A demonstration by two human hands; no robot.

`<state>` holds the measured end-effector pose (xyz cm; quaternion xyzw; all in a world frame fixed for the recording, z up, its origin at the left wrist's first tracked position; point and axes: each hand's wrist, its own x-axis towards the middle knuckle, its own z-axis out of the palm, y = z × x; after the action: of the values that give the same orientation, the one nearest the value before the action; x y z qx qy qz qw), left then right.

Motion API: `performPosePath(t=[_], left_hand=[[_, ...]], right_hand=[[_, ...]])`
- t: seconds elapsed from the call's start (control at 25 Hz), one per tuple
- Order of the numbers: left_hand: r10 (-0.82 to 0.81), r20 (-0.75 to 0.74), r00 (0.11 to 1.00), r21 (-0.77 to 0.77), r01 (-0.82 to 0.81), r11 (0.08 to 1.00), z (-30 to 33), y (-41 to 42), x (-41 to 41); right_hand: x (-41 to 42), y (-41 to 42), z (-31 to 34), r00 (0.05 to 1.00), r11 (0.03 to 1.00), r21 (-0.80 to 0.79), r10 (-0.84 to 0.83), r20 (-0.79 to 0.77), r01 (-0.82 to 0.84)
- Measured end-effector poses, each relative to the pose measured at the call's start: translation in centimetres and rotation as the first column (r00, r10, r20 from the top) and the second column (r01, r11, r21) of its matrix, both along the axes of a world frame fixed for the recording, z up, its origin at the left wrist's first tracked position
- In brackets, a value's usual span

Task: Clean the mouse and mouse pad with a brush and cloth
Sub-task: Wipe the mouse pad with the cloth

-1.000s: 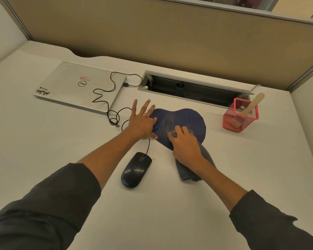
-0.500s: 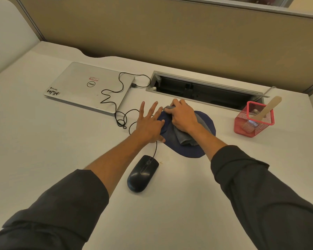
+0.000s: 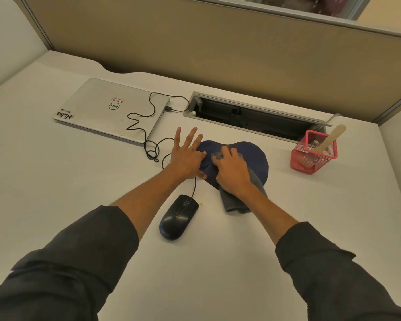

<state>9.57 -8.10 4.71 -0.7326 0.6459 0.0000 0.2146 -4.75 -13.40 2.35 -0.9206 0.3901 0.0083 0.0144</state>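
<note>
The left hand (image 3: 185,158) is lying flat with its fingers (image 3: 190,137) spread and straight, pressing down on the left edge of the dark blue pad (image 3: 252,156), with most of the fingers reaching past it onto the desk (image 3: 56,181). The right hand (image 3: 233,172) is sitting on the middle of the pad with its fingers curled, gripping a grey cloth (image 3: 236,202) and pressing it against the pad; the cloth is trailing out from under the wrist and hanging over the pad's near edge onto the desk. The black mouse (image 3: 177,217) is lying on the desk just near of the pad, between the two forearms, touched by neither hand. Its cable (image 3: 148,126) is running under the left hand, coiling beside it, then crossing the lid of a closed silver laptop (image 3: 102,107) and plugging into the laptop's right side. To the right of the pad, well apart from it, a red mesh holder (image 3: 310,158) is standing on the desk with the brush (image 3: 329,137) leaning in it, its pale wooden handle pointing up to the right. Behind the pad, an open cable slot (image 3: 252,117) is running along the desk in front of a tan partition (image 3: 218,42).
</note>
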Motion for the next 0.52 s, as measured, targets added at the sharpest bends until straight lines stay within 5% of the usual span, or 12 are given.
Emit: performPosePath(t=[0.24, 0.4, 0.52], left_hand=[[-0.044, -0.037, 0.998, 0.139, 0.049, 0.989, 1.8, -1.5, 0.8], [-0.058, -0.002, 0.998, 0.234, 0.057, 0.970, 2.3, -2.0, 1.3], [-0.062, -0.011, 0.998, 0.233, 0.063, 0.970, 2.0, -1.7, 1.5]], right_hand=[[-1.6, 5.0, 0.4, 0.979, 0.978, 0.060, 0.201, -0.029, -0.199], [-0.5, 3.4, 0.4, 0.998, 0.999, -0.002, 0.032, -0.048, -0.032], [0.0, 4.3, 0.0, 0.997, 0.997, 0.011, 0.072, -0.033, -0.072]])
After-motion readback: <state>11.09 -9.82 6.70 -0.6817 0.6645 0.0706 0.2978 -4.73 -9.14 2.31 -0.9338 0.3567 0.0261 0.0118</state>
